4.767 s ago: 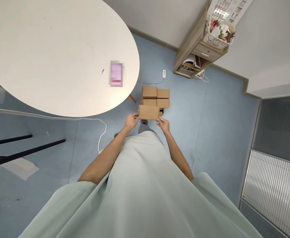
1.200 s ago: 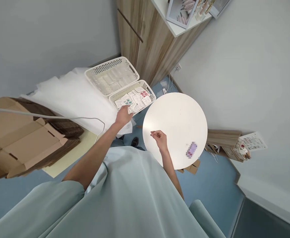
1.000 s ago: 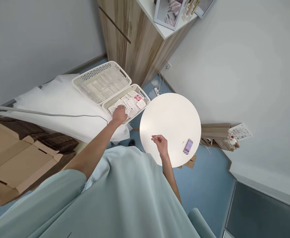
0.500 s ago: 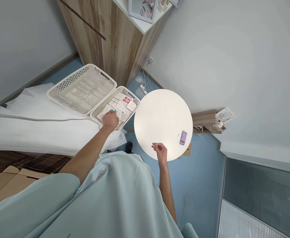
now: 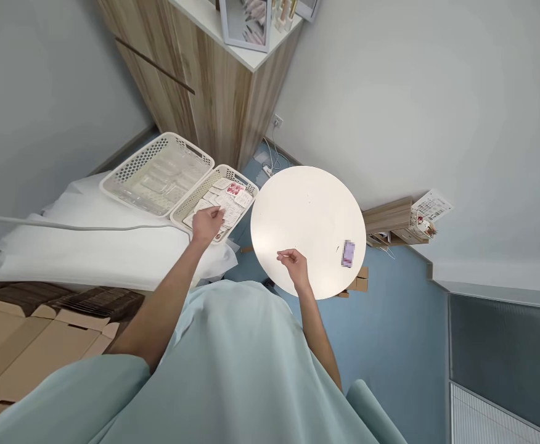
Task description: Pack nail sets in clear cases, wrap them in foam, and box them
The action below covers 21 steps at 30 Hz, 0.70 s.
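Note:
My left hand (image 5: 206,225) is over the near corner of the smaller white basket (image 5: 184,210), thumb and fingers pressed together in a pinch. I cannot make out what lies between those fingertips. White printed cards (image 5: 226,202) fill this basket, one of them with a red pattern (image 5: 235,188). Above the front part of the round white table (image 5: 309,209), my right hand (image 5: 294,266) is pinched too, and anything in its fingertips is too small to name. A purple item (image 5: 348,253), blurred out, rests near the table's right edge.
A larger white basket (image 5: 159,179) with clear plastic packs stands left of the cards, on white sheeting (image 5: 89,253). A grey cable (image 5: 80,227) crosses the sheeting. Folded cardboard (image 5: 34,357) lies at the lower left. Behind stands a wooden cabinet (image 5: 219,80).
My left hand has risen a little from the cards, its fingers now turned to the right. My right hand stays pinched over the table. The whole view has shifted slightly.

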Available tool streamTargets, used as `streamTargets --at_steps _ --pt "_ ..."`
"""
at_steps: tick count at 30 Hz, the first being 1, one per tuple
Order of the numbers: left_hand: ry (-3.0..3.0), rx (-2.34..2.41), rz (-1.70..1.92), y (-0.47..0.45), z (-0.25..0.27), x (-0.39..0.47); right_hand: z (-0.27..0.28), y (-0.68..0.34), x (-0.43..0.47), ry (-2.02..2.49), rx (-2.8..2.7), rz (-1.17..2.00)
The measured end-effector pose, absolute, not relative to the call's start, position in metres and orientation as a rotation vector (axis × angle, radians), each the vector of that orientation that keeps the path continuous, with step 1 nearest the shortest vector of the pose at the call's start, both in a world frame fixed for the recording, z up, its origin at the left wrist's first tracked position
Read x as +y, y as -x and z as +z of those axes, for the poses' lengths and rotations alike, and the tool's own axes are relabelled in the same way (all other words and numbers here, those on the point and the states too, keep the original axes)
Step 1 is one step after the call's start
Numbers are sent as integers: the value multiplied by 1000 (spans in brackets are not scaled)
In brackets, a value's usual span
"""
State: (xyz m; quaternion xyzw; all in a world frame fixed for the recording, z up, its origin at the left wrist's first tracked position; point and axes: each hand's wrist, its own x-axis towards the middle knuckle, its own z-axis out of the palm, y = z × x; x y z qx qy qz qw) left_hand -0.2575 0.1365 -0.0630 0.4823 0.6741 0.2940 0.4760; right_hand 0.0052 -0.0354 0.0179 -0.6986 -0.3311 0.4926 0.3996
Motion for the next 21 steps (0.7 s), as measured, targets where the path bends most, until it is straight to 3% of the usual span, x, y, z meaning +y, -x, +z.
streamTargets --at_steps 5,21 --pt "-819 1327 967 185 -29 95 23 -33 -13 1689 -937 1274" --pt "-775 984 636 52 18 20 40 -134 -11 1599 -787 1133"
